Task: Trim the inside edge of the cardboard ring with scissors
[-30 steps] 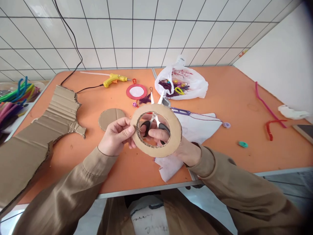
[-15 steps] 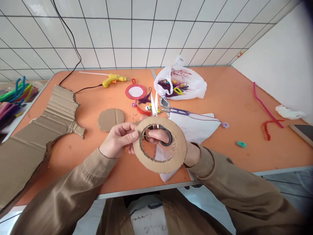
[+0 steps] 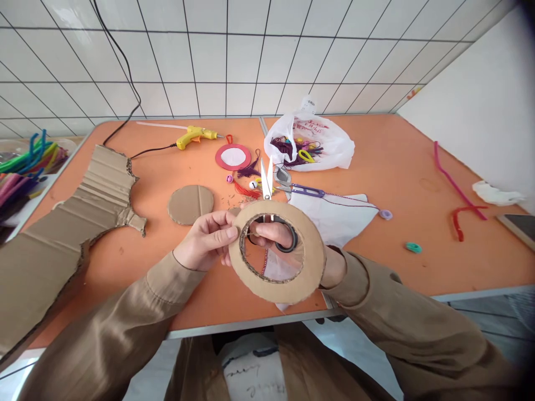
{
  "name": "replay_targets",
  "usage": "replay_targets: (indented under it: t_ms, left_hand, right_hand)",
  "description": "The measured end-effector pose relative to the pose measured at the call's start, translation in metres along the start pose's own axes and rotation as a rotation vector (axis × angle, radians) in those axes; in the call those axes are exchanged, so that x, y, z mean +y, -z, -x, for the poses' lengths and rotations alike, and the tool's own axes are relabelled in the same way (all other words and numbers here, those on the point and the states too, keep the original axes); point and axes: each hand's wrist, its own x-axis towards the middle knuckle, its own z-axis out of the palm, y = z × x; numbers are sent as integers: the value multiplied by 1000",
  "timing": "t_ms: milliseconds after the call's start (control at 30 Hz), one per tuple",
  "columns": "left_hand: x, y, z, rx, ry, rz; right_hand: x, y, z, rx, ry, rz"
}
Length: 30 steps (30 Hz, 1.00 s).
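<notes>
A flat cardboard ring point(image 3: 307, 278) with a rough inner edge is pinched at its left side by my left hand point(image 3: 211, 239), thumb on top. Behind the ring, my right hand point(image 3: 273, 233) grips a pair of scissors point(image 3: 267, 181), its fingers in the black handles and partly seen through the hole. The blades point away from me and stand slightly apart, beyond the ring's far rim. Left of the ring lies a cardboard disc point(image 3: 190, 204) on the table. A white cloth point(image 3: 334, 217) is under and to the right of the ring.
A yellow glue gun point(image 3: 194, 136) with a cord lies at the back. Near it are a red-rimmed disc point(image 3: 233, 157), tassels and bells. A plastic bag point(image 3: 330, 147) of threads, purple-handled snips point(image 3: 307, 190) and pipe cleaners point(image 3: 451, 175) are farther right. Torn cardboard point(image 3: 62, 239) covers the left side.
The ring has tilted a little, its near right edge shifting toward me and to the right. Both hands keep their hold, and the scissors have barely moved.
</notes>
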Motion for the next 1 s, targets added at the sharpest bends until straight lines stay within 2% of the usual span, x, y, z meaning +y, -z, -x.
replay_targets:
  t_ms: [67,133,333,500,567,700,867,1000]
  left_hand:
    - [1,2,0,31,-24,14]
    - [3,4,0,65,-67,41]
    - [5,6,-1,67,-182,92]
    - [8,6,0,22,-200,84]
    - [9,6,1,31,-212,77]
    - [13,5,1,116,-254,34]
    - [19,1,4,227,-320,-8]
    - [21,-2,5,297,-374,-20]
  right_hand:
    - [-1,3,0,2,-36,-124]
    - [0,5,1,20,-9,-184]
    - [12,9,2,-46,123,-94]
    - [22,11,4,-67,118,-47]
    - [21,11,6,-115,98,-27]
    - [12,10,11,-227,61,27]
    - [8,8,11,-209,126,197]
    - [12,7,9,-204,106,233]
